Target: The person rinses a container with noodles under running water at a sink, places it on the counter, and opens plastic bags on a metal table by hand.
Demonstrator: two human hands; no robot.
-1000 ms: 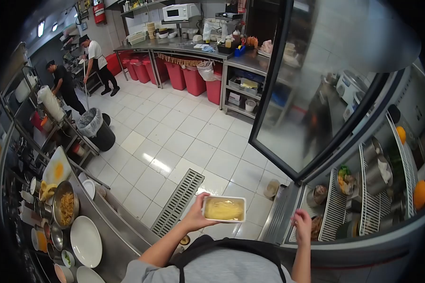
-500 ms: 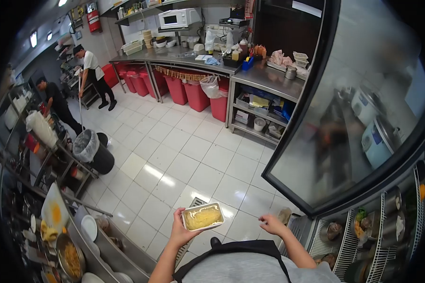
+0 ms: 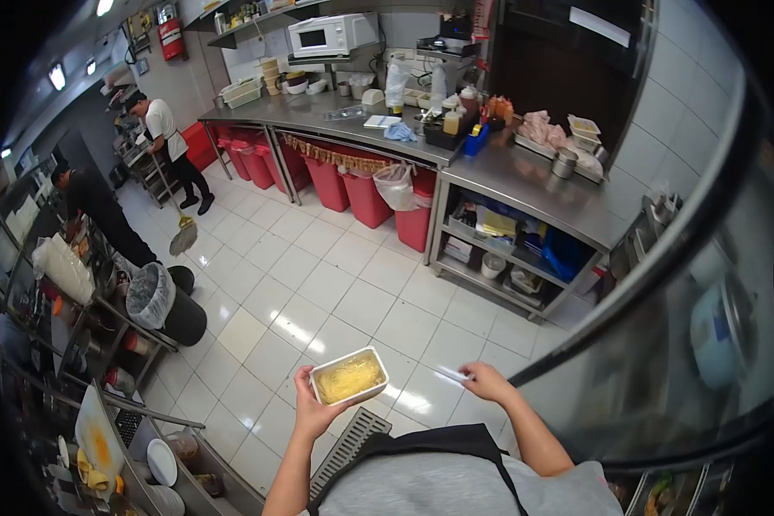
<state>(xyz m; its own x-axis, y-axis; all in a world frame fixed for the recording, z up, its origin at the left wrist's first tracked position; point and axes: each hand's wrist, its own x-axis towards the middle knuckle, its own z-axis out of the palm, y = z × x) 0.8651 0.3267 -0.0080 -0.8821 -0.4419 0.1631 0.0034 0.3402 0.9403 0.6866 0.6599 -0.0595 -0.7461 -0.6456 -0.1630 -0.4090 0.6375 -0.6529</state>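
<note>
My left hand (image 3: pixel 315 410) grips a white rectangular tub (image 3: pixel 382 389) by its left side and base. Fine yellow shreds (image 3: pixel 350 378) that look like grated cheese fill the tub, which tilts slightly toward me. Off to the right of the tub, my right hand (image 3: pixel 488 383) is held out with its fingers curled together. A thin pale strip (image 3: pixel 452 375) shows at those fingertips; I cannot tell what it is. Just beyond that hand is the dark lower frame of a glass door (image 3: pixel 568 348).
A steel counter (image 3: pixel 318 112) runs along the far wall above red bins (image 3: pixel 371 199). To the left stand a lined black trash bin (image 3: pixel 183 316) and racks. One person (image 3: pixel 165 129) holds a mop (image 3: pixel 183 236); another (image 3: pixel 103 211) bends at the racks. A floor grate (image 3: pixel 353 443) lies below me.
The glass door has swung toward me, covering most of the wire shelves. The tub has shifted slightly left and up. My right hand has risen a little, and the mop head has come into sight.
</note>
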